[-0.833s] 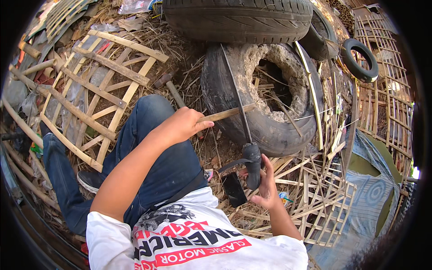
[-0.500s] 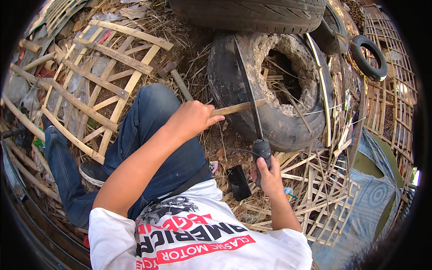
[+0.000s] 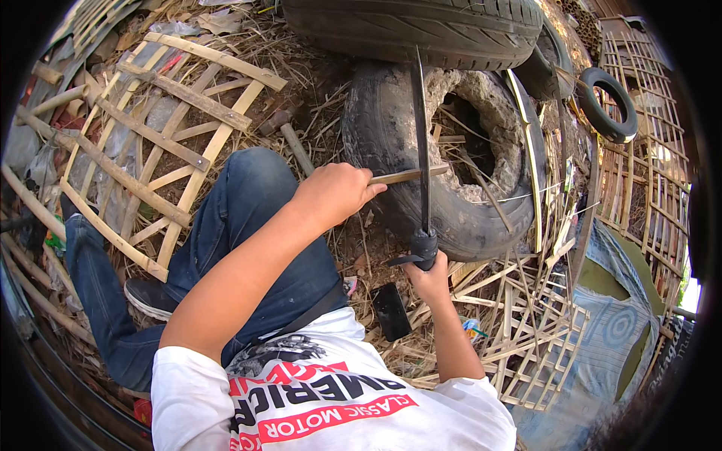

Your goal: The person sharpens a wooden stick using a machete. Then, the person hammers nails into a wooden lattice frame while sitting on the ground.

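Observation:
My left hand (image 3: 335, 194) is closed around one end of a short bamboo strip (image 3: 402, 177), which points right over the near part of a big worn tyre (image 3: 376, 135). My right hand (image 3: 430, 278) grips the black-wrapped handle (image 3: 423, 244) of a machete. Its long, dark blade (image 3: 422, 135) stretches away from me across the tyre and crosses the strip near its far end. Whether the blade's edge touches the strip or bites into it, I cannot tell. Rough, crumbly material lines the tyre's round opening.
A hammer (image 3: 298, 147) lies beyond my left hand. On the left rests a woven bamboo lattice (image 3: 188, 94); another lattice (image 3: 538, 338) is at the right. A black phone (image 3: 391, 311) lies near my right wrist. A second tyre (image 3: 421, 30) leans at the back.
My right hand has shifted slightly left and turned, swinging the machete blade from a leftward slant to nearly straight ahead. My left hand keeps hold of the strip.

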Action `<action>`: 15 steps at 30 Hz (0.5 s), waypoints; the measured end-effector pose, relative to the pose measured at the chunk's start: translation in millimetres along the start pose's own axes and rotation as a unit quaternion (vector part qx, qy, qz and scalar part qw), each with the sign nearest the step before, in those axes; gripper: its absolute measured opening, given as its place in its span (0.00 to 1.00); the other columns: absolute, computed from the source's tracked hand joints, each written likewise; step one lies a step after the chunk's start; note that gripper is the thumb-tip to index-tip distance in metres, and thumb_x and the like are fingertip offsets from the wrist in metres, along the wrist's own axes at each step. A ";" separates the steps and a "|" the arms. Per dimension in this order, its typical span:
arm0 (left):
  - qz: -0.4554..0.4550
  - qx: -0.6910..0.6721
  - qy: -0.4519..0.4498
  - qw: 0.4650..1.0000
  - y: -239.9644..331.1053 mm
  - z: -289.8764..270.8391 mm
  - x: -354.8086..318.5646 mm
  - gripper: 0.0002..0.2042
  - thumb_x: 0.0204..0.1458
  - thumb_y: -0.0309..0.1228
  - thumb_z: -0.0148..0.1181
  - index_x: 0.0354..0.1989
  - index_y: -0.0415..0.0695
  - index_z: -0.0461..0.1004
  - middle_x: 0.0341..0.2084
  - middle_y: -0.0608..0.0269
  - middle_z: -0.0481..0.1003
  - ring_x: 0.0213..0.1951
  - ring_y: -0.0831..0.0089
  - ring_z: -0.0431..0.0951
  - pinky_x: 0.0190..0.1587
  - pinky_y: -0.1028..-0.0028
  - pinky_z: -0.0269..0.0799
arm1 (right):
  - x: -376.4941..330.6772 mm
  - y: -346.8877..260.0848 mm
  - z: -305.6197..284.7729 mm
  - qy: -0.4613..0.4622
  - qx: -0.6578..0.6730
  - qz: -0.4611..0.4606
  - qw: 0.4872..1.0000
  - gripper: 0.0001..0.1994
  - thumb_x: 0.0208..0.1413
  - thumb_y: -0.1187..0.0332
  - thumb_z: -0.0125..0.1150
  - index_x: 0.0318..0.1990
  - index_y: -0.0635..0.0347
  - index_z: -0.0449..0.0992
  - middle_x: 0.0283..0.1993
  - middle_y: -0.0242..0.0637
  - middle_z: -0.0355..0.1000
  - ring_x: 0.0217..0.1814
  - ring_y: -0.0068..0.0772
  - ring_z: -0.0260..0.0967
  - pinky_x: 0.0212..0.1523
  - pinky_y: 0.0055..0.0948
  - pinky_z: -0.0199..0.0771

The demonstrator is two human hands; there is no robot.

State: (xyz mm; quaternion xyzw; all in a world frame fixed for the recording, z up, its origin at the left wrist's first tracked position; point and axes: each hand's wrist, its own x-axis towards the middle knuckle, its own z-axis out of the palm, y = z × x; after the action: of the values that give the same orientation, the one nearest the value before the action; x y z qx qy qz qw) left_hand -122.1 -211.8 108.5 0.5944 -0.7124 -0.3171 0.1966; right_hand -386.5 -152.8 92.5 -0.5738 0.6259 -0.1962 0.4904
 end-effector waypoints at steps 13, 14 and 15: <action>0.000 0.032 0.036 0.999 -9.8 9.2 -10.3 0.22 0.58 0.48 0.52 0.27 0.38 0.75 0.17 0.46 0.75 0.25 0.49 0.78 0.28 0.57 0.75 | -19.6 -63.0 -6.6 -0.041 0.028 0.146 0.988 0.05 0.49 0.75 0.64 0.27 0.63 0.73 0.19 0.30 0.69 0.17 0.20 0.63 0.20 0.23 0.63; -0.009 0.026 0.029 0.999 -10.9 7.0 -10.7 0.22 0.58 0.48 0.52 0.27 0.38 0.75 0.17 0.46 0.75 0.25 0.49 0.78 0.28 0.57 0.74 | -18.3 -67.7 -5.8 -0.046 0.029 0.145 0.988 0.05 0.49 0.75 0.64 0.27 0.63 0.73 0.19 0.30 0.68 0.17 0.20 0.63 0.20 0.23 0.63; -0.018 0.020 0.022 0.999 -13.2 3.7 -12.0 0.22 0.58 0.48 0.52 0.27 0.39 0.75 0.17 0.46 0.75 0.25 0.49 0.78 0.28 0.57 0.74 | -17.6 -70.0 -3.7 -0.053 0.031 0.144 0.988 0.06 0.50 0.74 0.65 0.27 0.62 0.73 0.19 0.30 0.68 0.17 0.20 0.63 0.20 0.23 0.63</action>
State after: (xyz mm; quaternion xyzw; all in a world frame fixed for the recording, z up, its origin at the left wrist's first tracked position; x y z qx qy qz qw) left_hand -112.4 -200.5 97.9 0.6178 -0.7035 -0.2925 0.1946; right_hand -355.2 -156.5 157.6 -0.4718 0.6690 -0.1119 0.5633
